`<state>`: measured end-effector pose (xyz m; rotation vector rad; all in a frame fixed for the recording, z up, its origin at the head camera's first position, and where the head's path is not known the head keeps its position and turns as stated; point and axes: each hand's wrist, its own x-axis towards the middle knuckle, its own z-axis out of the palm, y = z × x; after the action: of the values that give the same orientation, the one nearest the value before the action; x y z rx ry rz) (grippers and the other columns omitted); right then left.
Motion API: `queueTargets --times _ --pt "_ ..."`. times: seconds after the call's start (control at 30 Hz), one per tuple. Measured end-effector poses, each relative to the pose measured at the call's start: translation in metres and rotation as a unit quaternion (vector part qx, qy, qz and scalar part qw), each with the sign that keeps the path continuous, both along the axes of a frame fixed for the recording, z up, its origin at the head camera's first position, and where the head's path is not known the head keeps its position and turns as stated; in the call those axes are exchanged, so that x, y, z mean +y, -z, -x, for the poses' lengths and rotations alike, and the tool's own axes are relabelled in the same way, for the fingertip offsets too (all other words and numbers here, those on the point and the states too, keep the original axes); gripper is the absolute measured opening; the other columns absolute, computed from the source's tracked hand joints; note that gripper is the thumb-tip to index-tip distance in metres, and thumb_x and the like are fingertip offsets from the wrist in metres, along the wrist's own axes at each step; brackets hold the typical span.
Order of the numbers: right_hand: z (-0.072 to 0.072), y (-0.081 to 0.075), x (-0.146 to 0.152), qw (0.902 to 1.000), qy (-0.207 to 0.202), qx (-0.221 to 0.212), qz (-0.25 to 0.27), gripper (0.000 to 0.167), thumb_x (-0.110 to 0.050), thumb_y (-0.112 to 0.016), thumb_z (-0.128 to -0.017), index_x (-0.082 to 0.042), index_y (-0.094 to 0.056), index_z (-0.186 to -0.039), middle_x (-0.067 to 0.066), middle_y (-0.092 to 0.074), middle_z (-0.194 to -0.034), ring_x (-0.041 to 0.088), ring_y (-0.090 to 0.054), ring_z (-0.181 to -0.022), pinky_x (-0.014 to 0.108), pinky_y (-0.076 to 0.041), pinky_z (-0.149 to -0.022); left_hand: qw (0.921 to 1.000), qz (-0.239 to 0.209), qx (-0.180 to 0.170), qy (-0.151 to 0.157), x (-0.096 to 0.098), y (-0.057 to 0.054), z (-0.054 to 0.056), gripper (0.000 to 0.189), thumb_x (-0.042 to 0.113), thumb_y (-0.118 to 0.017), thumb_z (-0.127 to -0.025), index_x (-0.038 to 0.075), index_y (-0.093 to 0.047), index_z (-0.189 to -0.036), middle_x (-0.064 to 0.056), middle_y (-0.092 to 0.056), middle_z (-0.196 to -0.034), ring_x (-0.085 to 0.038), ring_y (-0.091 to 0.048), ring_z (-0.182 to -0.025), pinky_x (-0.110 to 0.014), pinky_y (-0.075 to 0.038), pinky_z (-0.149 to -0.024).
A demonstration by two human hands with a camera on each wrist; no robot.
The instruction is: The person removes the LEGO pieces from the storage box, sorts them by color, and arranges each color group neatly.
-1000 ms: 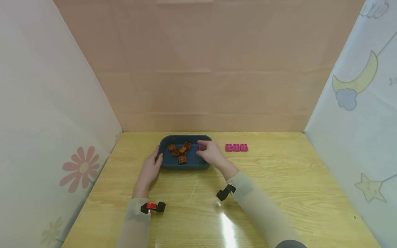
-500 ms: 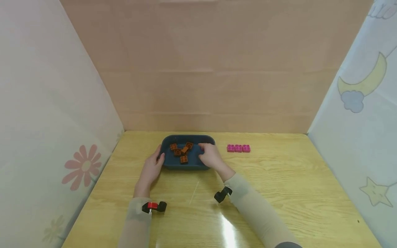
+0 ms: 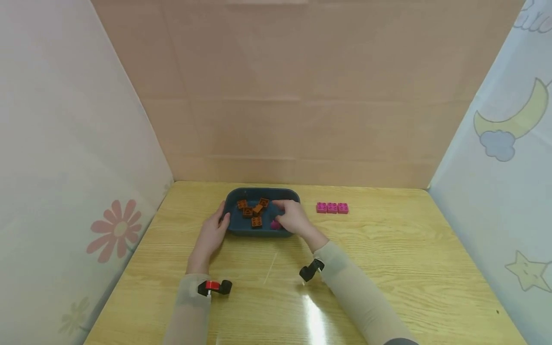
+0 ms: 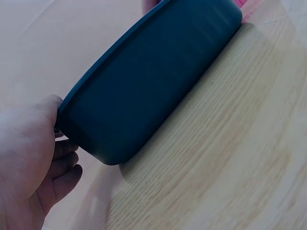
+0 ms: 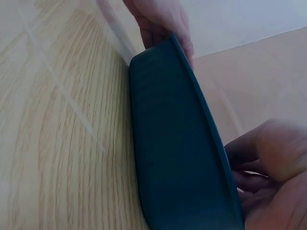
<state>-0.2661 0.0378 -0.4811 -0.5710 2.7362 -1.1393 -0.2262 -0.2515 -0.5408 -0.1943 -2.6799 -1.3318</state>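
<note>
Pink four-stud building bricks (image 3: 332, 208), three in number, stand studs-up in one straight row on the wooden table (image 3: 388, 249), near its far edge and to the right of the dark blue tray (image 3: 260, 233). Tray position: on the table, just short of the far edge, left of centre.

Tray contents: five orange-brown building bricks (image 3: 256, 222) in a loose group across the left and middle of the tray floor. One sits studs-up near the front wall; others lie turned or against one another. A further pink piece (image 3: 275, 224) shows toward the front right corner, partly covered by the hand there; its form is too small to tell.

Left hand (image 3: 212, 230): grips the left end of the tray, thumb at the rim, fingers outside the wall. Right hand (image 3: 294, 218): reaches over the right end into the tray, thumb and forefinger a little apart beside the pink piece — whether it pinches anything cannot be told.

Status, judged from the present layout: part done. Three pink bricks are out and aligned; the five orange-brown bricks and at least one pink piece are inside the tray — anything else under the right hand is hidden.
</note>
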Motion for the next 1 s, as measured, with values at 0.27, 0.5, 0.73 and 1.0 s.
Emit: queueTargets --times 0.27,0.5,0.73,1.0 --pt "0.0024 -0.0017 -0.0049 0.9952 -0.036 -0.027 -0.086 0.058 0.001 -0.078 -0.091 0.001 -0.063 -0.147 0.021 -0.064 -0.145 0.018 -0.055 -0.062 0.036 -0.052 -0.071 0.9999 0.001 0.013 0.009 0.0014 -0.0027 -0.0003 0.061 0.030 -0.049 -0.116 -0.003 -0.033 -0.166 -0.025 -0.042 -0.163 -0.043 -0.045 -0.148 -0.056 -0.039 -0.120" --pt "0.0034 -0.0014 -0.0074 0.9916 -0.049 -0.019 -0.118 0.047 -0.005 -0.086 -0.089 0.000 -0.073 -0.134 0.016 -0.072 -0.134 0.031 -0.069 -0.120 0.045 -0.059 -0.099 0.9999 -0.005 0.005 0.010 0.0001 0.0009 -0.0002 0.063 0.034 -0.047 -0.117 0.000 -0.031 -0.167 -0.024 -0.041 -0.164 -0.043 -0.044 -0.149 -0.056 -0.038 -0.121" --pt "0.0056 0.0005 -0.0072 0.9901 -0.053 -0.027 -0.127 0.037 -0.007 -0.085 -0.091 -0.003 -0.078 -0.127 0.012 -0.076 -0.124 0.028 -0.073 -0.102 0.042 -0.061 -0.090 0.9999 -0.009 -0.005 0.014 0.0014 0.0005 0.0011 0.063 0.034 -0.048 -0.116 0.001 -0.031 -0.168 -0.021 -0.039 -0.167 -0.039 -0.041 -0.152 -0.053 -0.036 -0.123" --pt "0.0060 -0.0005 -0.0060 0.9904 -0.053 -0.037 -0.123 0.026 -0.006 -0.084 -0.091 -0.005 -0.082 -0.117 0.008 -0.079 -0.117 0.030 -0.071 -0.116 0.044 -0.059 -0.098 0.9997 -0.013 -0.005 0.019 0.0034 0.0020 0.0033 0.064 0.032 -0.047 -0.117 -0.001 -0.029 -0.168 -0.022 -0.037 -0.167 -0.040 -0.039 -0.153 -0.054 -0.035 -0.123"
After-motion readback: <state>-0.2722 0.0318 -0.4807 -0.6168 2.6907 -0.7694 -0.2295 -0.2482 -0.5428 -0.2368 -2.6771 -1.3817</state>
